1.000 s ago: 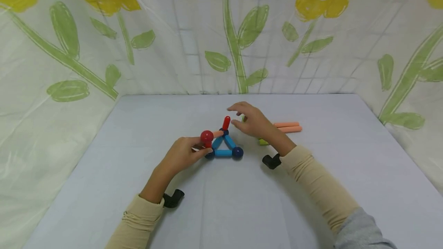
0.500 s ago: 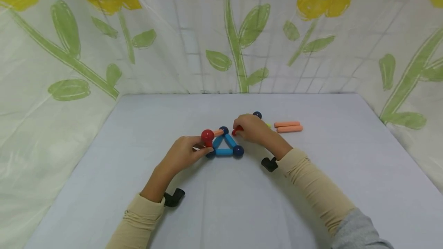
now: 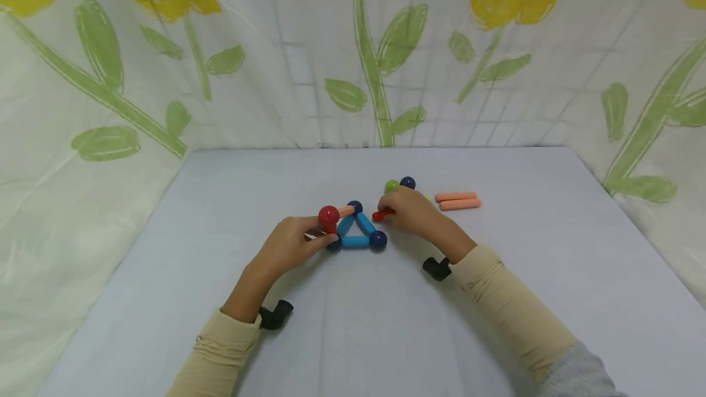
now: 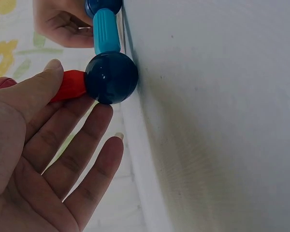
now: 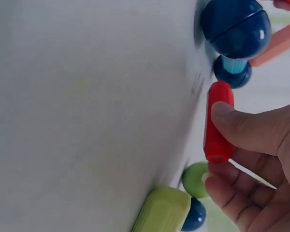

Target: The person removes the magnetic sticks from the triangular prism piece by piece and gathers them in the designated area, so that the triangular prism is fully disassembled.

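Observation:
A triangle of blue rods [image 3: 355, 242] and dark blue balls [image 3: 377, 240] lies on the table. My left hand [image 3: 289, 244] pinches a red rod [image 4: 70, 86] that stands on the triangle's left ball [image 4: 111, 78]. A red ball [image 3: 328, 215] tops that rod, and from it a salmon rod [image 3: 345, 211] slopes toward the triangle's far ball [image 3: 355, 207]. To the right of the triangle, my right hand [image 3: 410, 213] holds a second red rod [image 5: 218, 123] between thumb and fingers, apart from the triangle. Part of this rod is hidden by the fingers in the head view.
Behind my right hand lie a green ball [image 3: 392, 185], a dark blue ball [image 3: 407, 182] and a light green rod [image 5: 164, 210]. Two salmon rods [image 3: 460, 204] lie side by side farther right. A flower-painted curtain [image 3: 309, 66] hangs behind the table [image 3: 386, 323].
The second red rod stood upright at the triangle's far ball; my right hand took hold of it and moved it off to the right. My left hand has kept its place.

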Motion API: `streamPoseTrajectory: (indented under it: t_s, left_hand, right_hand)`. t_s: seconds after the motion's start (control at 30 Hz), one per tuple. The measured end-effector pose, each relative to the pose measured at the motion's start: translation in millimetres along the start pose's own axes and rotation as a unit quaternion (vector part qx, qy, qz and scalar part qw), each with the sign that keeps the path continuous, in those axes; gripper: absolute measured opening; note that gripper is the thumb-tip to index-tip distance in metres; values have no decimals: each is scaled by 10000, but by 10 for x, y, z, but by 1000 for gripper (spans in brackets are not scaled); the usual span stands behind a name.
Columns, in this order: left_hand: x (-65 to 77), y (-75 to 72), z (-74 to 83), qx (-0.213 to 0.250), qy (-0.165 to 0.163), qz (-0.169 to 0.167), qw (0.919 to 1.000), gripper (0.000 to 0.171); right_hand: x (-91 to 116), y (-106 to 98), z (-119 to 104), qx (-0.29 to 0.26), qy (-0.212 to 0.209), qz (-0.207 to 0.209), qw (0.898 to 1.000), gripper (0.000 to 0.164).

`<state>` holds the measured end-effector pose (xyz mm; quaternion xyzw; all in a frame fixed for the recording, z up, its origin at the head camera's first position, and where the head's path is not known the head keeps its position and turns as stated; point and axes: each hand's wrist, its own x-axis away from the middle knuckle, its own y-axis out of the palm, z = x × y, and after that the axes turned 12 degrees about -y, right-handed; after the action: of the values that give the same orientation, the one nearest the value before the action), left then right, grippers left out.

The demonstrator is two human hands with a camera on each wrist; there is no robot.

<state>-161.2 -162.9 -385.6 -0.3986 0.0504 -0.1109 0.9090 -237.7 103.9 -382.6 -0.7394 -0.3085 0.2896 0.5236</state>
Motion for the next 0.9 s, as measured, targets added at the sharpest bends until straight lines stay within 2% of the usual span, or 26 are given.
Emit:
streamPoseTrajectory:
  t_s: [0.23, 0.4, 0.67, 0.9]
  left_hand:
    - [4, 0, -9, 11, 39, 14, 10000, 21]
    - [-2, 4, -5, 14, -1, -5, 10000, 22]
    - [3, -2, 3, -3, 1, -3, 10000, 22]
    - [-1, -3, -3, -3, 30, -5, 10000, 21]
  right_hand:
    - [230, -64, -20, -126, -79, 461, 9988, 10]
    - [400, -119, -19, -140, -86, 570, 9982, 13]
    - [636, -220, -21, -62, -101, 540, 9985, 14]
    - [761, -171, 24, 279, 143, 158, 9994, 15]
